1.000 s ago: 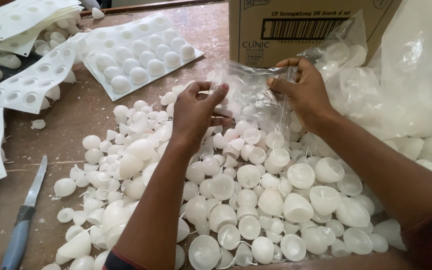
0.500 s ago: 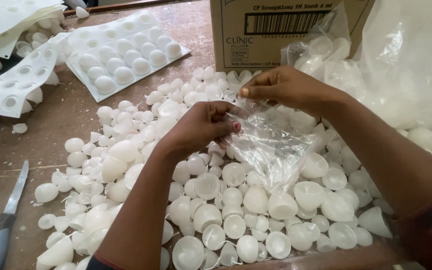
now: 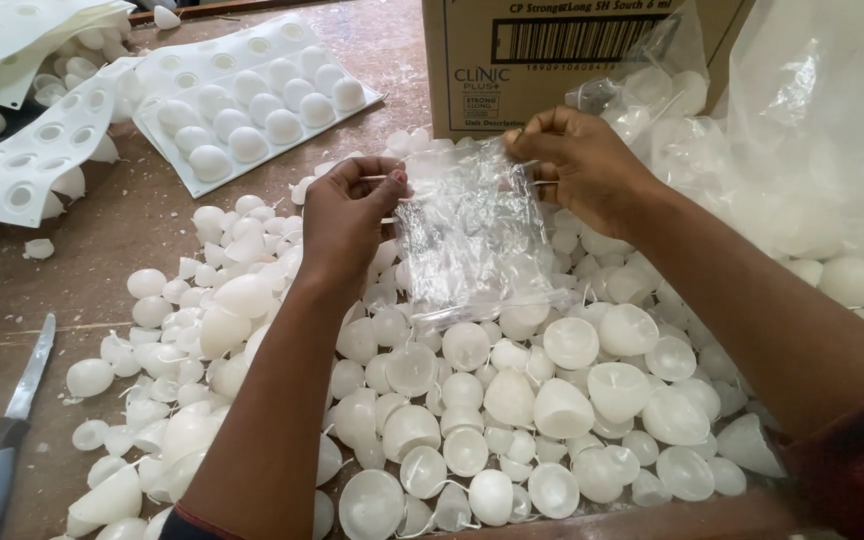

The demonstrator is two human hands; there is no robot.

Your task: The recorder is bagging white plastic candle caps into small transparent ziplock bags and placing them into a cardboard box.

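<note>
Nearest you, along the lower edge of the frame, a heap of white half-dome wax shells (image 3: 472, 420) covers the desk (image 3: 142, 225), thin wicks trailing from many of them. At the lower left, a knife (image 3: 7, 430) with a grey handle lies apart from the heap, blade pointing away from you.

Above the heap, in the middle of the frame, you hold a small clear plastic bag (image 3: 472, 235) stretched between both hands by its top edge, hanging crumpled over the shells. Your left hand (image 3: 347, 215) has its fingers pressed together, pinching the bag's left corner. Your right hand (image 3: 582, 165) pinches the right corner the same way, fingers curled tight on the film. I cannot tell whether the mouth is open yet.

The likely trouble: the film is thin and slick, so a pinch on one layer only could let it slip or keep the mouth closed. Pulling the corners hard apart might tear it. A dangling bag may also snag wicks and drag shells off the heap.

Farther off, at the upper left, lie white moulded trays (image 3: 252, 100), one filled with domes. A cardboard box (image 3: 552, 50) stands at the top centre, with large clear bags of shells (image 3: 812, 150) at the upper right.
</note>
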